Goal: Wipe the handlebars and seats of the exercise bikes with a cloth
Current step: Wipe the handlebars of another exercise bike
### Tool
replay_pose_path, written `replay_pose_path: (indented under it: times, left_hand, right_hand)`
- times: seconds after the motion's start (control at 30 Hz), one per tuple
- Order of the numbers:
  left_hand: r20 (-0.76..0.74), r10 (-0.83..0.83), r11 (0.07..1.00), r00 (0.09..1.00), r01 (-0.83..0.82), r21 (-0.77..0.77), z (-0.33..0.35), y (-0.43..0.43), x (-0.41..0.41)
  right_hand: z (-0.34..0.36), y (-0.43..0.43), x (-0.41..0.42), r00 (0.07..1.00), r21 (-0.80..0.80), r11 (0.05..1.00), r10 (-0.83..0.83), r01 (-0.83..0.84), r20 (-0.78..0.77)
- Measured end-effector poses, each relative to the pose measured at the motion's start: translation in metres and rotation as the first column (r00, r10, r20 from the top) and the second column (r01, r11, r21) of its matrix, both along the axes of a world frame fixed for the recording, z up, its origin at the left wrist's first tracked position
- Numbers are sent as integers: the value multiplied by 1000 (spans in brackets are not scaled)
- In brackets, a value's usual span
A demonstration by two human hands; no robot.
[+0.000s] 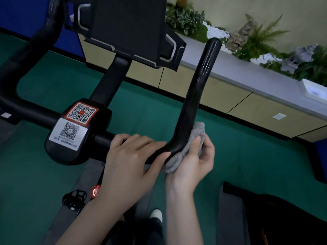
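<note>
The right hand (192, 161) clutches a fuzzy grey cloth (177, 160) wrapped against the bend of the glossy black curved handlebar (194, 96); the left hand (131, 156) grips the bar beside it. Green matte floor (141, 106) below, leafy planter ledge (230, 66) behind.

Right horn: the handlebar (198, 89) stands bare from bend to tip, with open air over the green floor (141, 106) on both sides.
Bend: occupied; the left hand (131, 156) grips the crossbar beside it, and the right hand (192, 160) holds a grey cloth (177, 160) against its outer side.
Above the gap: the tablet holder (127, 27) overhangs.
Crossbar middle: blocked by the QR-stickered clamp block (77, 131).
Far right: the planter cabinet (230, 96) is well apart.
</note>
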State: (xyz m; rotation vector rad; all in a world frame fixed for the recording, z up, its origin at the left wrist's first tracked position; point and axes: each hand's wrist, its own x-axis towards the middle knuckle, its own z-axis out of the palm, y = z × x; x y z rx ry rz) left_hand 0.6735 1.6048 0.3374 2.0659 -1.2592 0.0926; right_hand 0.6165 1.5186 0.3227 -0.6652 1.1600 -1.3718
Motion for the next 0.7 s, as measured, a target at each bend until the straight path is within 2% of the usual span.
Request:
replay_pose_path:
  times: [0.07,0.17,0.3,0.37,0.43,0.5,0.57,0.6,0.7]
  left_hand:
    - [2,7,1000,1000,-7,9,1,-1,-1]
    - [30,36,998,999,-38,42,3,-4,-4]
    - [63,56,995,996,-61,75,6,-17,-14]
    - [57,82,994,995,-86,75,8,-24,-19]
    - [53,125,989,991,-129,75,8,-30,-21]
    - [59,161,984,985,-165,69,7,-32,-22]
    - [61,170,984,984,-173,52,6,-33,-22]
    - [59,172,984,983,-175,42,4,-33,-22]
    - [35,187,982,982,-188,13,3,-34,-24]
  right_hand:
    - [0,-2,0,985,83,995,45,-59,167]
    - [-6,14,-2,954,158,979,77,-127,290]
    - [-4,2,-7,938,247,946,122,-209,325]
    - [0,-17,-9,943,205,951,169,-233,287]
    - [3,-28,-9,968,65,975,199,-210,151]
    - [5,-28,-10,970,-196,957,186,-215,-157]
    - [5,-29,-16,900,-460,814,163,-355,-405]
    - [5,-33,-19,856,-535,720,162,-443,-491]
    - [14,-66,-20,721,-576,497,158,-649,-675]
